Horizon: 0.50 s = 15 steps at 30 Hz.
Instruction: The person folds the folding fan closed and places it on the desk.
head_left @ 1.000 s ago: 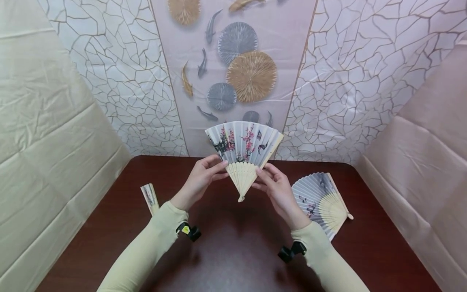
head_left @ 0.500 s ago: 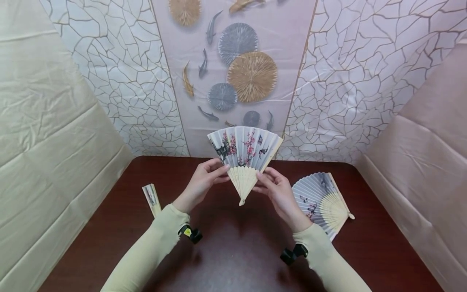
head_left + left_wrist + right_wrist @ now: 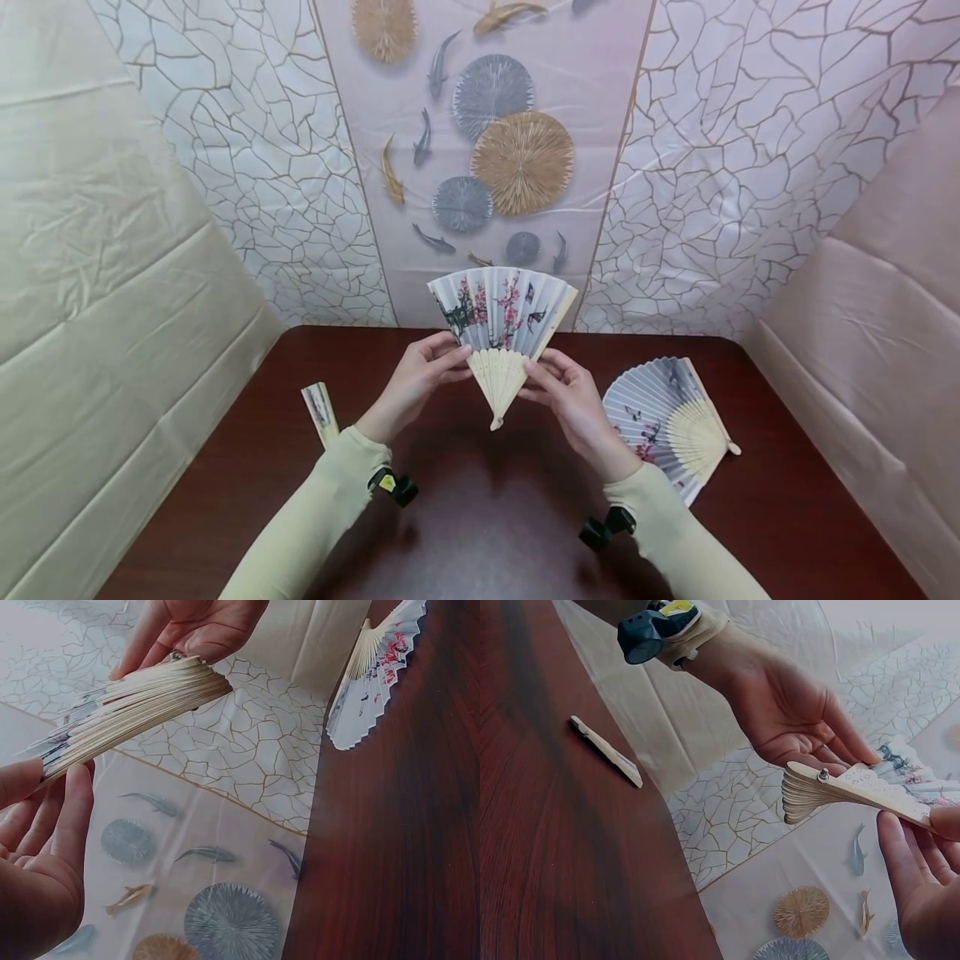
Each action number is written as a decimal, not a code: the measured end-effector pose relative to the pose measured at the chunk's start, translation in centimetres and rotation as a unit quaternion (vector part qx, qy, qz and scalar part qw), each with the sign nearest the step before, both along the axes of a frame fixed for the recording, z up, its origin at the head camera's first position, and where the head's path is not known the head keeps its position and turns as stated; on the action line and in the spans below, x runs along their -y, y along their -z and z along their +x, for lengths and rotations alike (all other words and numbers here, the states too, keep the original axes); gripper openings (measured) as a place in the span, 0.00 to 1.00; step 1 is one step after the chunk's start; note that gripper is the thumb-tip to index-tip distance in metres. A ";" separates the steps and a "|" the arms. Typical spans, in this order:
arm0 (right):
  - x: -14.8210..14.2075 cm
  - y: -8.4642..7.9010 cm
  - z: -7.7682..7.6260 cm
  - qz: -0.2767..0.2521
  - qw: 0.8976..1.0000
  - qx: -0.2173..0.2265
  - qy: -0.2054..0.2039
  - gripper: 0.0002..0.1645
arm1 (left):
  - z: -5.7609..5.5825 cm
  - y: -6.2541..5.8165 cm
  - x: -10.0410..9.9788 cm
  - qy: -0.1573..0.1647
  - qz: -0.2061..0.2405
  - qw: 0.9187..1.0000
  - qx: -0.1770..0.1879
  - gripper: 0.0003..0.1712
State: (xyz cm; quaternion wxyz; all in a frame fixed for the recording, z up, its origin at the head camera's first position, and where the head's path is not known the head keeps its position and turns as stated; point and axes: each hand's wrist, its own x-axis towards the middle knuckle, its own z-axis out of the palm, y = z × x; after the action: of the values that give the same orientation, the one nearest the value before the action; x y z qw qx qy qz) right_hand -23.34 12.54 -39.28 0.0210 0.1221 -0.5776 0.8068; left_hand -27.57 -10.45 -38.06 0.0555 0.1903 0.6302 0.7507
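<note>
A partly spread folding fan (image 3: 498, 333) with pink blossoms and dark birds on pale cloth is held up above the table, its rivet end pointing down. My left hand (image 3: 422, 373) pinches its left edge between thumb and fingers. On the opposite edge, my right hand (image 3: 567, 392) grips the outer rib, thumb in front and fingers behind. The left wrist view shows the fan (image 3: 142, 712) from its rib side, the ribs bunched in a thick stack. In the right wrist view the metal rivet of the fan (image 3: 855, 787) shows at the near end.
Right of my right hand lies a wide-open grey fan (image 3: 660, 425) on the dark red-brown table (image 3: 480, 533). A folded fan (image 3: 321, 412) lies at the left, partly behind my left sleeve. Patterned cloth (image 3: 487, 242) hangs behind the table's far edge, with beige cloth at both sides.
The held fan sits a little lower in the head view, and both hands have come down slightly with it. Its spread looks slightly narrower. The two fans on the table stay put.
</note>
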 end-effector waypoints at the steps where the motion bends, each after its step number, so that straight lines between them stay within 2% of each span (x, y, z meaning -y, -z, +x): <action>1: 0.0 0.0 0.0 0.002 1.000 -0.002 -0.002 0.11 | 0.0 0.0 0.0 0.001 0.000 1.000 0.000 0.19; 15: -0.3 0.2 0.1 0.035 0.999 -0.005 -0.009 0.19 | 0.0 0.0 -0.4 0.018 -0.014 1.000 0.005 0.18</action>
State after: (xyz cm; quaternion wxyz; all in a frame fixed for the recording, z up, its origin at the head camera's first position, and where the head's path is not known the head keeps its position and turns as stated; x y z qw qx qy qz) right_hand -23.20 12.86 -39.51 0.0126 0.1324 -0.6040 0.7858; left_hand -27.56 -10.06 -38.08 0.0751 0.1973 0.6370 0.7414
